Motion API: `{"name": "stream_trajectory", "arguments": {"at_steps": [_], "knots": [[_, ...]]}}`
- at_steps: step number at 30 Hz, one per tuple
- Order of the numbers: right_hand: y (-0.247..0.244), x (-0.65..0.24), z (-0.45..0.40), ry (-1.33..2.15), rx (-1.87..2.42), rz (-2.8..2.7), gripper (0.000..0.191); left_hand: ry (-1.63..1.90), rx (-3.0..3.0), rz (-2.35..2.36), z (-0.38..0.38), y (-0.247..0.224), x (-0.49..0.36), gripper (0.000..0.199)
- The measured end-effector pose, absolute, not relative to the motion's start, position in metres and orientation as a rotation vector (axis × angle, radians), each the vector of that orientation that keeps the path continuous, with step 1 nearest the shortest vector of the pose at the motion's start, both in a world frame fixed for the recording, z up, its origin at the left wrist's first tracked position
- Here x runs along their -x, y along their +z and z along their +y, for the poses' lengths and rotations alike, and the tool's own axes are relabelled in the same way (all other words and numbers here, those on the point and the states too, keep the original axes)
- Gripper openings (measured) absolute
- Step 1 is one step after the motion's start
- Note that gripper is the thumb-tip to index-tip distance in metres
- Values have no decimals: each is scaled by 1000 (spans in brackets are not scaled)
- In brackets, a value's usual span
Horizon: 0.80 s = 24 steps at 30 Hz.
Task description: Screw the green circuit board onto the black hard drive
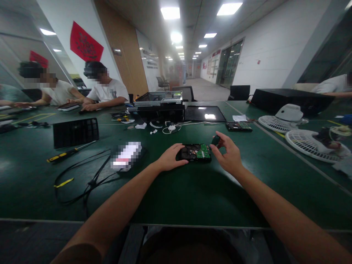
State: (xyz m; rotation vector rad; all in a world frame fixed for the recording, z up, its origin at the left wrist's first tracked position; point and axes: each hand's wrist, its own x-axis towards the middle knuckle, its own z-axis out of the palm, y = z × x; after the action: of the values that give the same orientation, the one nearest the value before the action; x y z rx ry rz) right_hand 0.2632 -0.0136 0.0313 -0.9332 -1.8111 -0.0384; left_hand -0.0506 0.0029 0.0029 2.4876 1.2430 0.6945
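A hard drive [202,151] with a green circuit board facing up lies on the green table [192,198] in front of me. My left hand [173,157] grips its left end, thumb along the near edge and fingers at the far side. Just beyond the drive's right end, my right hand [227,152] pinches a screwdriver [216,139] by its short dark green handle, between thumb and fingers. Its tip is too small to make out, so I cannot tell whether it touches the drive. Farther back to the right sits a second hard drive [238,126].
To my left are a phone [126,156], a black cable [92,183], a yellow-black screwdriver [62,155] and a dark screen [76,132]. An opened metal case [158,106] and a flat panel [205,113] stand behind. Fan parts [313,145] lie right. Other people sit at the far left and right.
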Motion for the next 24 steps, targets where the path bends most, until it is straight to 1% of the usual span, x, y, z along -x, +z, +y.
{"name": "stream_trajectory", "arguments": {"at_steps": [8, 19, 24], "knots": [[34, -260, -19, 150, 881, -1811, 58, 677, -2456, 1264, 2, 4, 51, 83], [26, -262, -11, 165, 904, -1720, 57, 680, -2464, 1267, 2, 4, 51, 83], [29, -260, -14, 54, 940, -1707, 51, 682, -2472, 1264, 3, 2, 51, 83]]}}
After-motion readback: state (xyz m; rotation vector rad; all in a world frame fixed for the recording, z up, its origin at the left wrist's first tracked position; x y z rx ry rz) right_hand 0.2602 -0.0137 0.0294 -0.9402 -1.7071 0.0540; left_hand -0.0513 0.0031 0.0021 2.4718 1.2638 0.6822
